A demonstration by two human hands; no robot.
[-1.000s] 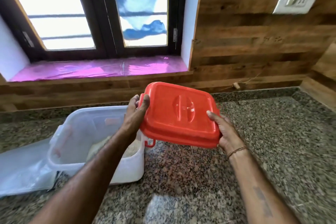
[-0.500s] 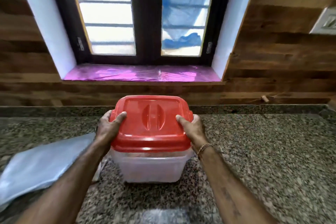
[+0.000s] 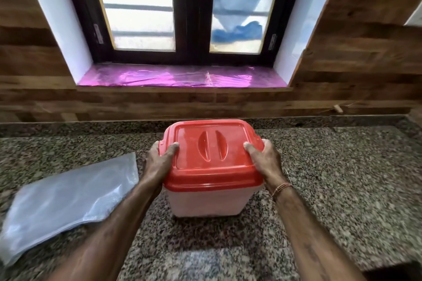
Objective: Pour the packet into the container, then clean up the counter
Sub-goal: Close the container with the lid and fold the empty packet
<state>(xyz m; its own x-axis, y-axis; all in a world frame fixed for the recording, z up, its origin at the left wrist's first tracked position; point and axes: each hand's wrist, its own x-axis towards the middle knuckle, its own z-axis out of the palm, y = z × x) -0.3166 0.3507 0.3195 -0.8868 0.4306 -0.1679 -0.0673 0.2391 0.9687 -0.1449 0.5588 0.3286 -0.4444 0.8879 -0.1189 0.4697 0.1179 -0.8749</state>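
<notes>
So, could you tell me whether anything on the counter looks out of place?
The flat clear packet lies loose on the counter left of the container, not cleared away. No spill shows, and the red lid sits level.

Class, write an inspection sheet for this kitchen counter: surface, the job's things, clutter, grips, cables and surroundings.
Surface: speckled granite counter, glossy near the front edge.
Job's things: translucent container stands on the counter, red lid on top; flattened clear packet lies to its left.
Clutter: one small brown object on the back ledge, too small to identify.
Grips: left hand and right hand each hold a side of the red lid, thumbs on top.
Cables: nothing seen.
Surroundings: window, purple-lined sill, wood-panelled wall.
</notes>
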